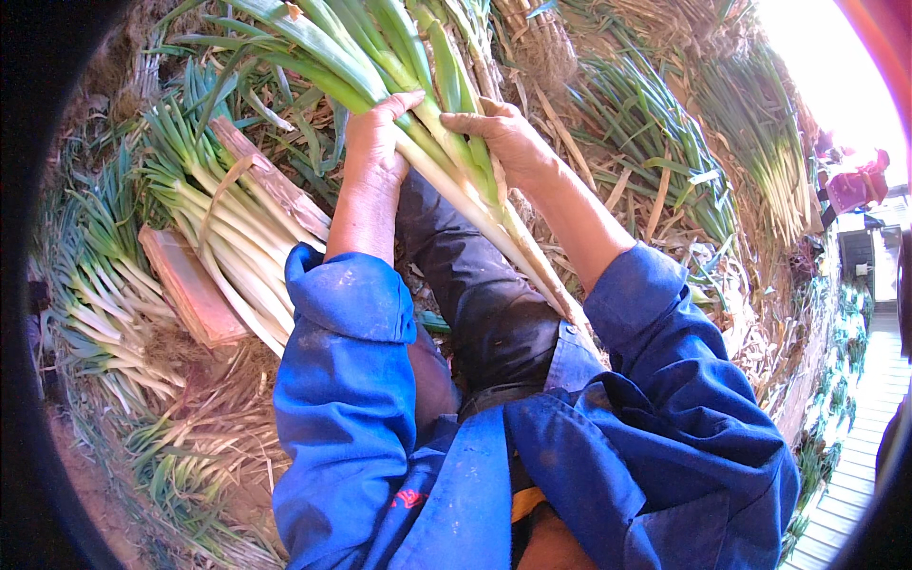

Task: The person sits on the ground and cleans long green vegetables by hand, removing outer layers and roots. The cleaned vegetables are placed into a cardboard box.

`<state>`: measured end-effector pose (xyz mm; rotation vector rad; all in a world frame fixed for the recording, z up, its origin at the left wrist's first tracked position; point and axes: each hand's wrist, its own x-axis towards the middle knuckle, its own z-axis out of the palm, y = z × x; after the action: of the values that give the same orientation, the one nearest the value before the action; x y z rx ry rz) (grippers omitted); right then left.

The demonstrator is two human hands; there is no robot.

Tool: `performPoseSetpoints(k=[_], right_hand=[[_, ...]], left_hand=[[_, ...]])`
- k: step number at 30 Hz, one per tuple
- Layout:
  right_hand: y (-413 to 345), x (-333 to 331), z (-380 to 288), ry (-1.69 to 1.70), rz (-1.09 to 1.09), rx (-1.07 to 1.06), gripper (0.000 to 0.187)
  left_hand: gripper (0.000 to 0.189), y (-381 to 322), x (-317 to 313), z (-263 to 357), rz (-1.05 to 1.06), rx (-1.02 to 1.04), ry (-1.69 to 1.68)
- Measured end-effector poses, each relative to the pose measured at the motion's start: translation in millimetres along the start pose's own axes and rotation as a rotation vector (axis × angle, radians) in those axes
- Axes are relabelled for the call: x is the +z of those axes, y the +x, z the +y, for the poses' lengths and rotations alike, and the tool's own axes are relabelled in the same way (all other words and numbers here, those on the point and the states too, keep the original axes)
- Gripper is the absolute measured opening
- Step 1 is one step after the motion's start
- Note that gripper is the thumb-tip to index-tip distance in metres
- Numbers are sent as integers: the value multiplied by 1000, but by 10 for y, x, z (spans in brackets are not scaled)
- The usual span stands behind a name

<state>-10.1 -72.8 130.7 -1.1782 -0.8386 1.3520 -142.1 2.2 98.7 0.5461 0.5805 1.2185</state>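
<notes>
My left hand is closed around several long green onion stalks where the white shafts turn to green leaves. The stalks slant down across my lap, root ends toward my right forearm, leaves fanning out at the top. My right hand pinches one of them between thumb and fingers, at a loose green outer leaf; part of its grip is hidden. To the left of my left forearm lies a pile of clean white-shafted green onions, between a wooden board and a reddish block.
More green onions lie at the far left, with loose roots and leaves below. Green onion bundles and dry husks cover the ground on the right. A pink bag-like item and a slatted surface are at the right edge.
</notes>
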Motion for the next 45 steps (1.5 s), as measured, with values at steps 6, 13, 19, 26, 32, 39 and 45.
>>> performPoseSetpoints(k=[6,13,19,26,32,39,45], right_hand=[[-203,-116,132,296,149,-116,17],[-116,-222,139,261,106,-191,18],[-719,-755,32,7,63,-18,26],[-1545,-1452,56,-1483,187,-93,51],[-2249,-2717,351,-1712,218,140,32],[-3335,-4068,274,-1678,658,320,17],[-2860,-3667,-90,-1787,373,1017,79]], left_hand=[[38,47,-43,106,136,12,22],[38,149,-123,117,272,8,8],[36,270,-384,350,329,121,49],[39,423,-664,458,458,155,11],[39,498,-1022,637,461,190,24],[35,499,-1099,751,451,158,109],[39,469,-882,556,426,118,82]])
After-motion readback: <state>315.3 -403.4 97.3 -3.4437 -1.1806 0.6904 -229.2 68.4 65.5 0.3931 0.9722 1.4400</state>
